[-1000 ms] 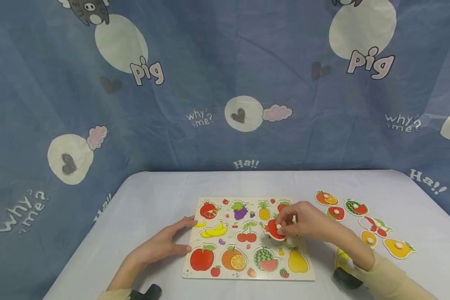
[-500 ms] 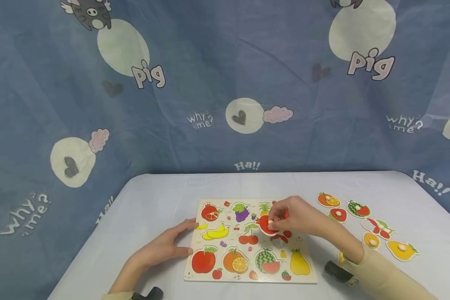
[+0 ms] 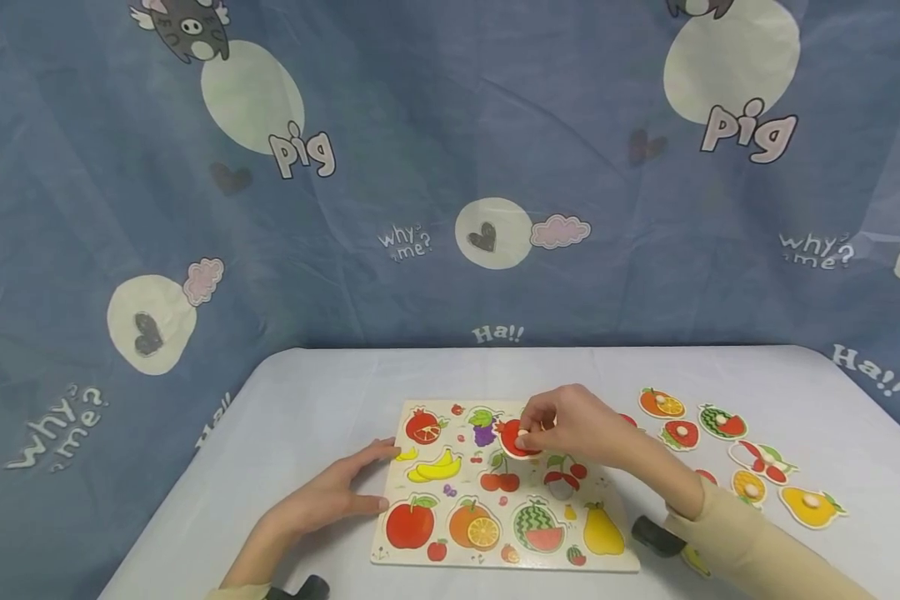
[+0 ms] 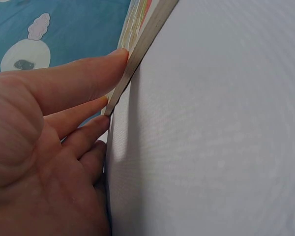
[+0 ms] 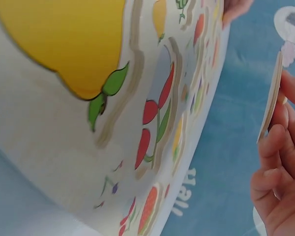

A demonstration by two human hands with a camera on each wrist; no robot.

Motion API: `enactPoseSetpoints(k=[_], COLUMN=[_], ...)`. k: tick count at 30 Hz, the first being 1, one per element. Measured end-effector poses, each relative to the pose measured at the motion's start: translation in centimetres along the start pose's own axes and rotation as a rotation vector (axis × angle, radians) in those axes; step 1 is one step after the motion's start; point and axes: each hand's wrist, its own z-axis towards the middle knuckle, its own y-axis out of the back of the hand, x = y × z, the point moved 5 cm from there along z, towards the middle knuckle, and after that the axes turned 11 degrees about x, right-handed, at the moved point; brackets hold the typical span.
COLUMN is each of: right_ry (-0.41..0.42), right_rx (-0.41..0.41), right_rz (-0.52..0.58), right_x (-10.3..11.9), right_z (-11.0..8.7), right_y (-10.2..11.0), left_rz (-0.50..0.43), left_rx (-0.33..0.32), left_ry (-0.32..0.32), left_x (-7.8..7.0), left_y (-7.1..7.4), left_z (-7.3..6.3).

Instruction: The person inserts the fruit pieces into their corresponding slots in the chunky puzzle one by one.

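The right hand (image 3: 577,427) pinches the white knob of a red pomegranate puzzle piece (image 3: 510,433), raised over the upper part of a fruit puzzle board (image 3: 621,560). It covers part of the grapes picture and the board's top right. In the right wrist view the thin piece (image 5: 271,101) is seen edge-on, apart from the board. At the board's left edge rests the left hand (image 3: 330,493), its thumb and fingers reaching forward. Up close in the left wrist view, the thumb (image 4: 88,78) and fingertips touch the board's edge (image 4: 145,46).
Loose knobbed pieces lie right of the board: an orange (image 3: 662,404), a strawberry (image 3: 679,434), a watermelon (image 3: 722,422), cherries (image 3: 762,461), a round orange-yellow piece (image 3: 748,487) and a pear (image 3: 812,507). The right forearm hides others. A blue printed cloth (image 3: 390,292) hangs behind the white table.
The right hand has carried the pomegranate piece left and toward the board's far side, from over the right-hand cherry recess to beside the grapes. The left hand stays at the board's edge.
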Motion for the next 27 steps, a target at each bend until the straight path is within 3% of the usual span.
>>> enactPoseSetpoints(k=[12,18,27], right_ry=[-0.096,-0.076,-0.088], right_rx=[-0.132,-0.186,-0.206], right_rz=[0.0,-0.033,-0.001], right_x=[0.9,1.5,1.7], right_z=[1.4,2.1,3.0], right_y=[-0.4,-0.8,-1.4], left_rz=[0.004,0.012,0.026], left_rx=[0.0,-0.011,-0.012], left_ry=[-0.006,0.004,0.006], left_x=[-0.1,0.0,-0.1], left_y=[-0.1,-0.1,-0.1], left_z=[-0.1,-0.1,-0.2])
